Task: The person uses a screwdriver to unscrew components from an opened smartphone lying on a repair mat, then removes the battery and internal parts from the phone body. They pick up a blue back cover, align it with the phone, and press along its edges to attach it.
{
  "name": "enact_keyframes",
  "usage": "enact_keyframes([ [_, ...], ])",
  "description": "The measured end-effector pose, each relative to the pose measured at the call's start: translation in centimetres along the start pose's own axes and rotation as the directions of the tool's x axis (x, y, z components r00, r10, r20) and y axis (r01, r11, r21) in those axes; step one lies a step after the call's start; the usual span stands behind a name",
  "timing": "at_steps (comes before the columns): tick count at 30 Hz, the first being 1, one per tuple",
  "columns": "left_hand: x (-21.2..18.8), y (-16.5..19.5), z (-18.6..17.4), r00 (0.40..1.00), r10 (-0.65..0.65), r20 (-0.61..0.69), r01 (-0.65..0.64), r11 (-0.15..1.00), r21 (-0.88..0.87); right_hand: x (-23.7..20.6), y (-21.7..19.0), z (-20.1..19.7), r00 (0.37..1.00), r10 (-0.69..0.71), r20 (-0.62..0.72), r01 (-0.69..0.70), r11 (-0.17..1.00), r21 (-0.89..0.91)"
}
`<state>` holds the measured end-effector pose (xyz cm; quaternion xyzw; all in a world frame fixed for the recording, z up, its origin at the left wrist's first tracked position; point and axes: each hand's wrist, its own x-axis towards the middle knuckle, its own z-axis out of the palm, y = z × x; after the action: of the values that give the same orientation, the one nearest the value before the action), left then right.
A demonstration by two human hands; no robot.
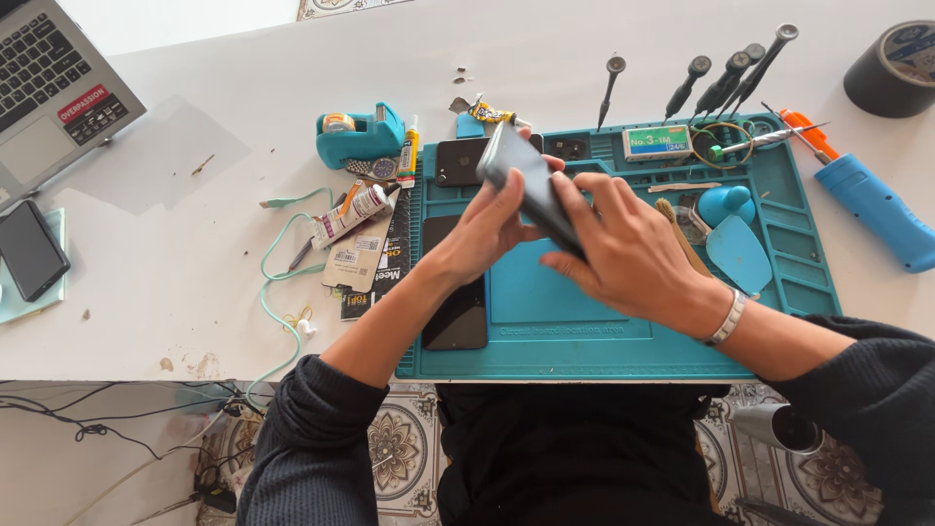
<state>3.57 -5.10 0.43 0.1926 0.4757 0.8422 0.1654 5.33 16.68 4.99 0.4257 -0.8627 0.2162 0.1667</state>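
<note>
**Ana:** Phone (526,185), dark and slim, is up in both hands above the blue mat (584,341), a little above the middle of the frame. Which way does it run?

**Ben:** Its long axis slants from upper left down to lower right. The upper end sticks out free; the lower end is buried under the right hand (628,248).

**Ana:** How are the hands set on it?

**Ben:** The left hand (487,229) comes up from the lower left, fingers curled shut round the near edge, thumb along the side. The right hand lies over it from the right, fingers closed across the lower half. Both have hold of it and neither stands open. The right hand covers more of the body; the left is nearer the free upper end.

**Ana:** What lies below?

**Ben:** A second dark phone (456,302) lies flat at the left edge of the mat, just under the left wrist. Another dark phone (458,161) sits at the mat's upper left, right behind the held one.

**Ana:** And round about?

**Ben:** A teal tape dispenser (358,136) and a glue tube (349,214) lie to the left, with a pale green cable (273,273) looping down. Screwdrivers (726,83) stand in a row at upper right, a small box (656,142) near them, a blue-handled tool (872,205) further right, a tape roll (896,68) in the corner, a laptop (54,83) at upper left.

**Ana:** Anything in the way?

**Ben:** The middle of the mat beneath the hands is bare; the flat phone on its left is the nearest obstacle.
</note>
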Motion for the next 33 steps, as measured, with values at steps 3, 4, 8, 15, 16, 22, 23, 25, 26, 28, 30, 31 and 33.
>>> enact_keyframes([
  [3, 0.1, 0.0, 0.5, 0.994, -0.001, -0.111, 0.010, 0.996, 0.087, 0.2, -0.1, 0.5, 0.999, -0.039, 0.032, 0.041, 0.996, -0.074],
  [4, 0.1, 0.2, 0.5, 0.993, -0.008, -0.117, 0.011, 1.000, 0.023, 0.2, 0.1, 0.5, 0.999, -0.038, 0.037, 0.041, 0.996, -0.075],
  [8, 0.6, 1.4, 0.4, 0.997, 0.035, -0.070, -0.050, 0.971, -0.235, -0.2, 1.4, 0.3, 0.997, 0.006, -0.080, -0.014, 0.995, -0.103],
  [15, 0.6, 2.8, 0.7, 0.983, 0.156, -0.095, -0.180, 0.917, -0.356, 0.3, 3.9, 1.2, 0.847, 0.373, 0.379, -0.449, 0.121, 0.885],
  [16, 0.6, 2.8, 0.5, 0.983, 0.155, -0.103, -0.180, 0.930, -0.319, 0.2, 4.0, 1.3, 0.832, 0.346, 0.434, -0.465, 0.007, 0.885],
  [22, 0.7, 2.4, -2.0, 0.991, 0.103, -0.091, -0.125, 0.947, -0.297, 0.0, 5.0, 0.9, 0.843, 0.397, 0.364, -0.380, -0.039, 0.924],
  [23, 0.8, 2.6, -2.7, 0.992, 0.105, -0.074, -0.123, 0.948, -0.295, 0.0, 5.2, 0.8, 0.848, 0.411, 0.335, -0.357, -0.026, 0.934],
  [25, 0.9, 2.6, -3.4, 0.993, 0.094, -0.077, -0.112, 0.957, -0.269, 0.0, 5.4, 0.5, 0.848, 0.432, 0.308, -0.339, -0.006, 0.941],
  [26, 0.9, 2.5, -3.6, 0.992, 0.081, -0.098, -0.103, 0.964, -0.244, 0.0, 5.5, 0.4, 0.848, 0.441, 0.294, -0.330, 0.004, 0.944],
  [28, 1.0, 2.5, -3.9, 0.991, 0.065, -0.118, -0.092, 0.968, -0.233, -0.1, 5.5, 0.3, 0.849, 0.448, 0.280, -0.331, 0.037, 0.943],
  [30, 1.0, 2.5, -4.0, 0.992, 0.054, -0.113, -0.083, 0.961, -0.264, -0.2, 5.3, 0.4, 0.849, 0.464, 0.255, -0.329, 0.086, 0.940],
  [31, 1.0, 2.4, -4.0, 0.992, 0.051, -0.119, -0.080, 0.964, -0.255, -0.2, 5.2, 0.4, 0.848, 0.475, 0.233, -0.326, 0.122, 0.937],
  [33, 1.0, 2.4, -4.1, 0.990, 0.046, -0.131, -0.076, 0.969, -0.234, -0.2, 5.0, 0.4, 0.855, 0.480, 0.198, -0.317, 0.179, 0.932],
])
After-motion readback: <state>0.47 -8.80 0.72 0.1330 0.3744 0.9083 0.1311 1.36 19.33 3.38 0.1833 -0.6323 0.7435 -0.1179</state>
